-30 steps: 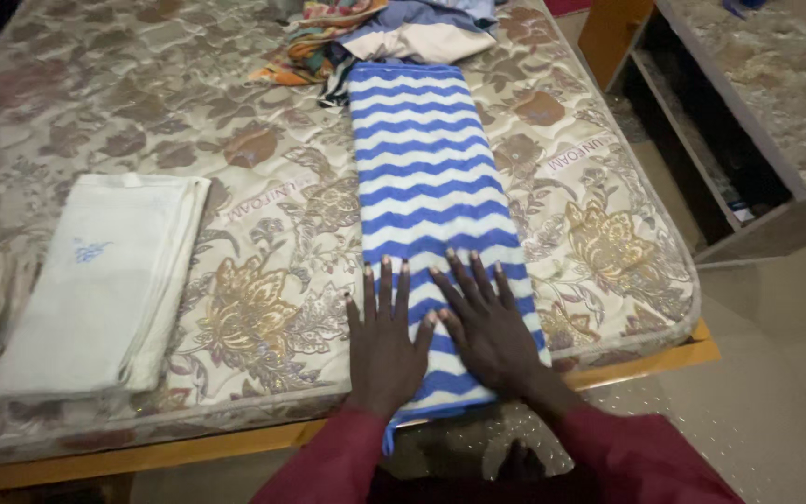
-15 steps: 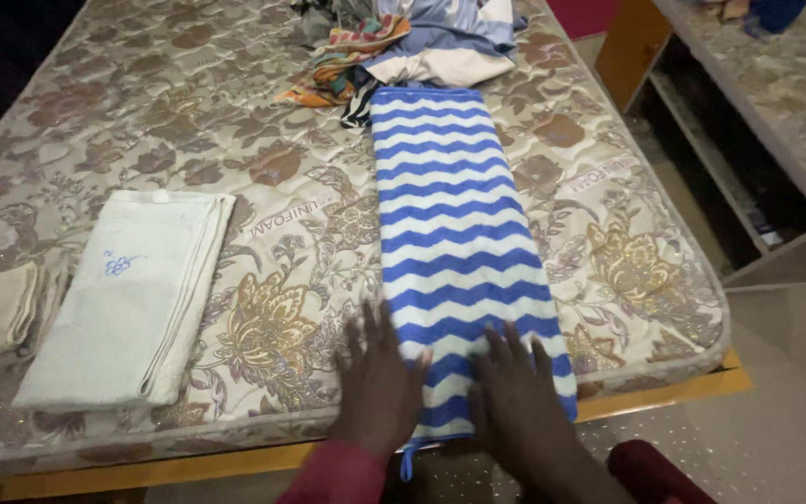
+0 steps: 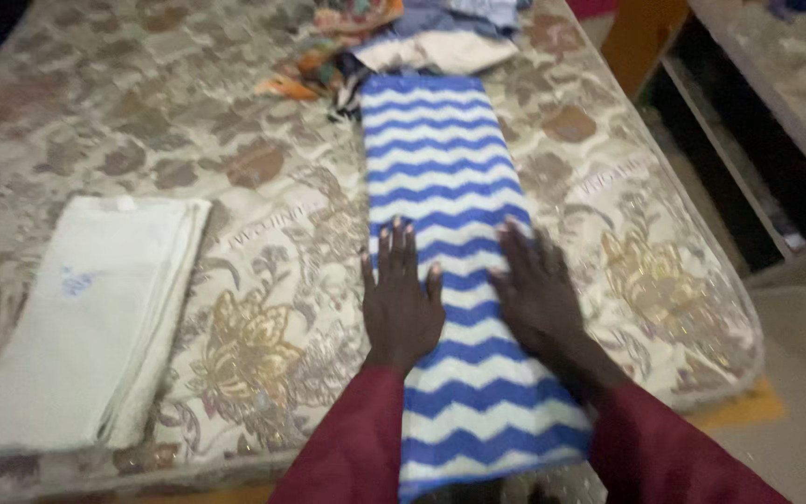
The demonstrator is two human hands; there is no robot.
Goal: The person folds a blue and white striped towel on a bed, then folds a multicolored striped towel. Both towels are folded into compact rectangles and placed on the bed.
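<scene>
Both hands lie flat and apart, left hand (image 3: pixel 401 301) and right hand (image 3: pixel 535 291), pressing the striped towel (image 3: pixel 440 168), whose long axis runs straight away across the mattress (image 3: pixel 142 121).

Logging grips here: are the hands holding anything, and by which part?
Nothing is held. The left hand and right hand lie flat on the striped towel.
</scene>
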